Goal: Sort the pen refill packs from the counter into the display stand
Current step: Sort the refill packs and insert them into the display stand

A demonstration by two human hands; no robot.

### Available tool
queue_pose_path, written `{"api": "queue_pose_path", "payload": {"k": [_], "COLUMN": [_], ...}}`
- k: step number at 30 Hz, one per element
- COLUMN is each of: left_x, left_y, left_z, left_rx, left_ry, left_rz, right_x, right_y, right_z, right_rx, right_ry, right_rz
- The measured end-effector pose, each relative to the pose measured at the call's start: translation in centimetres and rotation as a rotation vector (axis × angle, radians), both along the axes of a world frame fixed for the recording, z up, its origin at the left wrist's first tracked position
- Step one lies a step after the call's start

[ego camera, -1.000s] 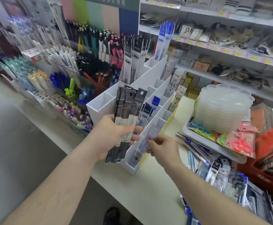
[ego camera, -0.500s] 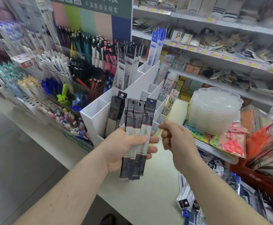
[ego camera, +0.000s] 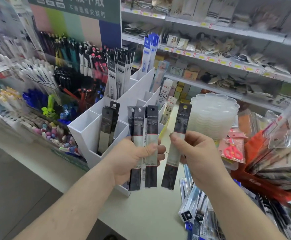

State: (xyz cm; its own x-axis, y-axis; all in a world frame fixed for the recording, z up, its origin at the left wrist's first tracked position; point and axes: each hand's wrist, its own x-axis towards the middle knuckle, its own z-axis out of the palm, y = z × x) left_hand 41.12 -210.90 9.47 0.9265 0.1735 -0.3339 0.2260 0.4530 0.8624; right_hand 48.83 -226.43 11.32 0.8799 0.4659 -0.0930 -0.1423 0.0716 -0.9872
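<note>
My left hand grips a small bunch of black refill packs, held upright in front of the white display stand. My right hand pinches a single black refill pack just to the right of that bunch. One black pack stands in a front compartment of the stand. Further back in the stand are dark and white packs and blue packs. More loose packs lie on the counter at the lower right.
A stack of clear plastic trays stands right of the stand. Packaged scissors and a red bin of goods lie at the right. Pen displays fill the left. Shelves run behind. The cream counter spreads below my hands.
My right hand came up from the stand's low front compartment with nothing in it, then took one black pack from the bunch. My left hand lifted the bunch and shifted right.
</note>
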Motion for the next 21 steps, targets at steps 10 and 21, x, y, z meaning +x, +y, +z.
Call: {"api": "queue_pose_path", "payload": {"k": [10,21], "left_x": [0.6,0.3], "left_y": [-1.0,0.0], "left_z": [-0.5,0.0], "left_rx": [0.133,-0.011], "left_ry": [0.001,0.044], "left_rz": [-0.031,0.014], "right_x": [0.8,2.2], "right_y": [1.5,-1.3], "right_z": [-1.4,-0.2], "right_rx": [-0.079,0.075], "right_ry": [0.05,0.192], "right_rz": [0.056,-0.044]}}
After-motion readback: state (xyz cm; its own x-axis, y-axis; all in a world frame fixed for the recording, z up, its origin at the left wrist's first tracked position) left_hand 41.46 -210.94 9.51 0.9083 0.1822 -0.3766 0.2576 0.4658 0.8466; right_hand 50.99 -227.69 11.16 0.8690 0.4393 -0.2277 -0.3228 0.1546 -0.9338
